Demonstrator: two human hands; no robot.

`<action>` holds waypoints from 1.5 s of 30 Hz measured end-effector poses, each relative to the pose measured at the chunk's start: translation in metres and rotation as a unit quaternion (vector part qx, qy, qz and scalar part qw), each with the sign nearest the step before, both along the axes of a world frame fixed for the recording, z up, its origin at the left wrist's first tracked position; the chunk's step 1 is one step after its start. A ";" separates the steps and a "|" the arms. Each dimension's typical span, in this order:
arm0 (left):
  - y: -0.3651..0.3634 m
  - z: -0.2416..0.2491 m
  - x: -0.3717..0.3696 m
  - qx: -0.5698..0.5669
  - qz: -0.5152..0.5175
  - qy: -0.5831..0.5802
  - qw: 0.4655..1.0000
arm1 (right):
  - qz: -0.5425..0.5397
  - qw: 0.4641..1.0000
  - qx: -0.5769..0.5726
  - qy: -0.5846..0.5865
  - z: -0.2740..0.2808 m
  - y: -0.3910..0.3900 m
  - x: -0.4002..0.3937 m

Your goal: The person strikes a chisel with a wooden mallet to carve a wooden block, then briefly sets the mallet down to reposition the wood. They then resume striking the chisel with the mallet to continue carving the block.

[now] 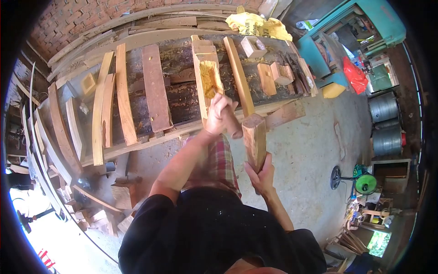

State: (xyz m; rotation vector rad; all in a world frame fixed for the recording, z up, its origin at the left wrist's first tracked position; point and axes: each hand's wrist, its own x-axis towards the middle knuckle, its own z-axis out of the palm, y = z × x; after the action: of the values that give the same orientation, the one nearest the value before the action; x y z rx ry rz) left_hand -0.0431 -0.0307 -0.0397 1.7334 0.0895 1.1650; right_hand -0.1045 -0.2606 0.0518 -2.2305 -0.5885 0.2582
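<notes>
My left hand (pixel 220 113) is wrapped round the thick wooden handle of a chisel (pixel 234 129). The chisel's tip points into the rough yellow hollow of a long wooden block (pixel 200 84) lying across the bench; the hand covers much of the tool. In my right hand (pixel 261 176) is a heavy wooden mallet (pixel 254 139), held upright with its head up, beside the chisel handle and apart from it. A long wooden bar (pixel 237 71) lies just right of the block.
The dark, worn workbench (pixel 180 96) carries a brown board (pixel 156 86), several curved strips (pixel 124 91) and small hollowed blocks (pixel 282 73). A teal machine (pixel 315 57) stands at the right, with metal drums (pixel 385 128) and a green fan (pixel 365 184) beyond. Wood offcuts (pixel 102 219) lie at lower left.
</notes>
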 end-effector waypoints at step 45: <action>-0.011 -0.007 -0.008 -0.027 -0.051 0.011 0.998 | -0.015 0.986 0.147 -0.082 0.042 0.003 -0.020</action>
State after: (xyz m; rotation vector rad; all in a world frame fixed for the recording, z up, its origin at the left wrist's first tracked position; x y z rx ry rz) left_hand -0.0513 -0.0412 -0.0464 1.6832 0.0451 1.0595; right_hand -0.1249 -0.2578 0.0934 -1.9821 -0.6358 -0.0279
